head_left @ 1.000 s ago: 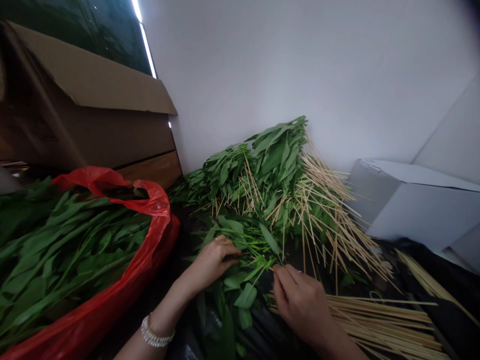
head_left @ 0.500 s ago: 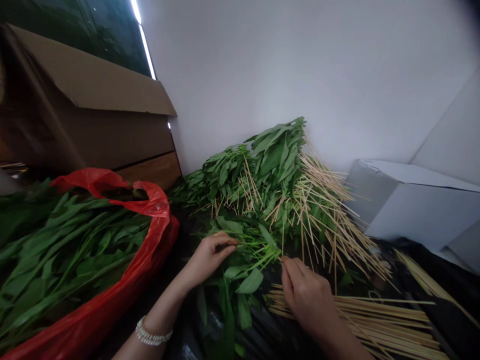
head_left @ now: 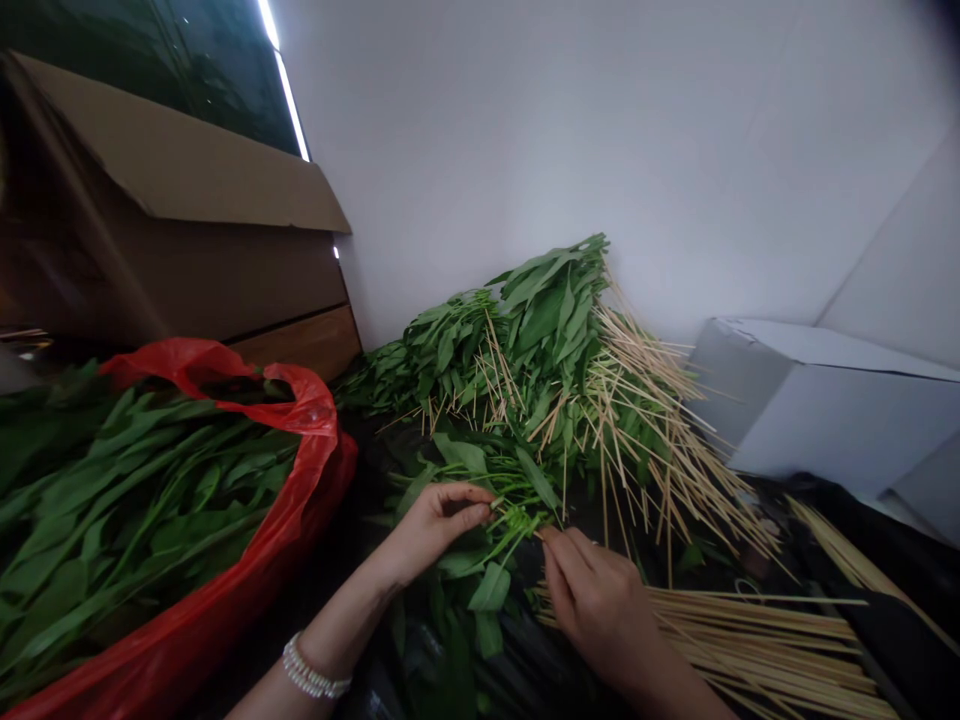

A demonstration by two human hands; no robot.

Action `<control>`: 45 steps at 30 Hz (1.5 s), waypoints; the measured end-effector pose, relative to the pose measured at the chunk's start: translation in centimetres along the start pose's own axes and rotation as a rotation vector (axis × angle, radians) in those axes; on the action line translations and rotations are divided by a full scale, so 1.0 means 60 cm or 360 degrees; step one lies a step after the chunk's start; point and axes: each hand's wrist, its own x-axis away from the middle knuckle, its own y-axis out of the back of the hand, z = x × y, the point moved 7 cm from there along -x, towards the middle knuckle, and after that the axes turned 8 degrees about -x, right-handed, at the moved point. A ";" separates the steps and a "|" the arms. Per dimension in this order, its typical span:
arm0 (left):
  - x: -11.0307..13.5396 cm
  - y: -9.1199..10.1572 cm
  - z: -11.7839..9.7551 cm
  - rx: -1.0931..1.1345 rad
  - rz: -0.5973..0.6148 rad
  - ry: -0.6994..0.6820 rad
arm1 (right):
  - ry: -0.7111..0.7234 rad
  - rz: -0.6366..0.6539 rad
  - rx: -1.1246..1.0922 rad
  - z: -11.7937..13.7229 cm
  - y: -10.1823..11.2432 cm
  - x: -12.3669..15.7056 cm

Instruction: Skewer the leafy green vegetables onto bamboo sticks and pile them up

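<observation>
My left hand (head_left: pixel 448 515) is closed in a pinch on the stems of leafy greens (head_left: pixel 517 520), which lie in a loose bunch on black plastic. My right hand (head_left: pixel 596 592) is closed too, its fingertips pinching what looks like a bamboo skewer; only a short tip shows, close to the cut green stems, and the hand hides the rest. Under and beside that hand lies a bundle of bamboo skewers (head_left: pixel 765 640). Behind both hands rises a heap of greens threaded on skewers (head_left: pixel 555 300), the bare stick ends (head_left: pixel 667 420) fanning out to the right.
At left, a red plastic bag (head_left: pixel 315 400) holds many loose greens (head_left: pixel 150 520). An open cardboard box (head_left: pixel 225 260) stands behind it. A white box (head_left: pixel 840 410) sits at right against the white wall (head_left: pixel 540 130). More skewers (head_left: pixel 855 550) lie at far right.
My left hand has moved right and slightly down along the stems. My right hand has moved a little left and down, so the two sets of fingertips are closer together.
</observation>
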 end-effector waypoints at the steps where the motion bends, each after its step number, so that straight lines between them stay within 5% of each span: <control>1: 0.001 -0.002 -0.001 -0.0007 0.0002 0.0002 | -0.0003 0.0000 -0.0005 0.000 0.000 0.000; 23: 0.005 -0.001 -0.004 0.0071 -0.0184 0.0096 | 0.0013 0.0018 0.0059 0.003 -0.002 -0.001; 40: 0.003 -0.007 0.002 0.0121 -0.0106 0.0074 | 0.0051 0.0073 0.0038 0.007 -0.009 0.001; 45: 0.006 -0.011 0.007 0.0170 -0.0050 0.0231 | 0.0096 0.0068 0.0034 0.011 -0.007 0.002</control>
